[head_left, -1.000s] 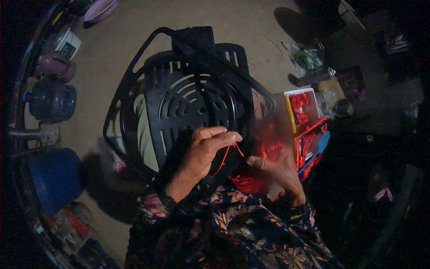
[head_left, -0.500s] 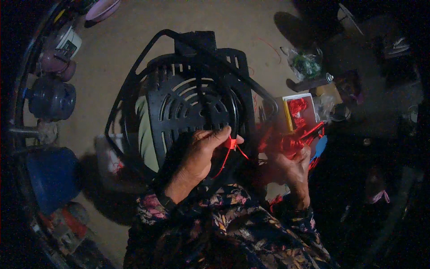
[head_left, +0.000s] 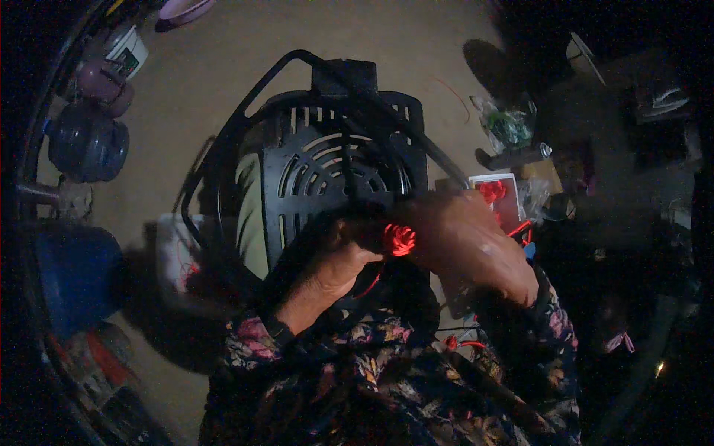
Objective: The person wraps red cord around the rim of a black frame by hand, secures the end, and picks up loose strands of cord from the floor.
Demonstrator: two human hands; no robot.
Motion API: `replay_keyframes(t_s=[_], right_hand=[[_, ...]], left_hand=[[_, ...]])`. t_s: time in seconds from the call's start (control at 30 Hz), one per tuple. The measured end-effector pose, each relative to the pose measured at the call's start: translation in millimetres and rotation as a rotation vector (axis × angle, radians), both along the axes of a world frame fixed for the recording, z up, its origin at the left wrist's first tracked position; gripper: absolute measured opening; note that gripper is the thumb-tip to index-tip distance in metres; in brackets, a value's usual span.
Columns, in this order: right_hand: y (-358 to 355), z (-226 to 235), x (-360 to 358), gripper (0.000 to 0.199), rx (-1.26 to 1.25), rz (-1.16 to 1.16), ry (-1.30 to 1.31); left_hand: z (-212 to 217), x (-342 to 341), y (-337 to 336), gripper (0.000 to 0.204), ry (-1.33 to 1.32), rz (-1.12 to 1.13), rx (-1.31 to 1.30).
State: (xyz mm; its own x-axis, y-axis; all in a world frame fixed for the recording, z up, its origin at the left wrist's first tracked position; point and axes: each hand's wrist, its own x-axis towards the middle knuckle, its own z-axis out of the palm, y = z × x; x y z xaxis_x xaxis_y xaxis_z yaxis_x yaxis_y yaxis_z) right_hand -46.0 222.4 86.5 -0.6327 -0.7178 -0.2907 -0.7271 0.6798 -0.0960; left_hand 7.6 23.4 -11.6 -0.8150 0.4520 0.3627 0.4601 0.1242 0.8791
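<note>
Red wire (head_left: 400, 239), loose between the hands a second ago, is now bunched where left hand (head_left: 338, 260) and right hand (head_left: 465, 241) pinch it together against the black fan grille (head_left: 327, 178).

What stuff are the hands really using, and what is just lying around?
In use:
left hand
right hand
red wire
black fan grille

Lying about:
blue kettle
blue bucket
white box of red bits
clear bag
</note>
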Motion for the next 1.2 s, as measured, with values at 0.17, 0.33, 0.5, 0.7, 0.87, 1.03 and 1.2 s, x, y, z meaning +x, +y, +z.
replay_keyframes(t_s=[0.17,0.33,0.5,0.7,0.87,1.03,1.2], right_hand=[[-5,-4,-5,0.024,0.142,0.037,-0.109],[9,-22,-4,0.027,-0.080,0.051,-0.036],[15,-23,-23,0.029,-0.051,0.116,-0.120],[15,-27,-32,0.022,-0.047,0.081,-0.234],[13,-41,-34,0.014,-0.008,0.178,-0.207],[4,-30,-27,0.022,0.008,0.204,-0.116],[1,-23,-29,0.015,0.059,0.253,-0.129]], left_hand=[[19,9,-11,0.034,0.043,0.066,-0.212],[31,4,-16,0.027,-0.323,0.055,0.246],[26,10,-24,0.023,0.032,0.158,-0.178],[18,10,-19,0.023,-0.121,0.138,-0.096],[13,13,-11,0.023,-0.249,0.113,-0.028],[7,6,-4,0.023,-0.372,0.109,0.041],[1,2,1,0.023,-0.496,0.094,0.113]])
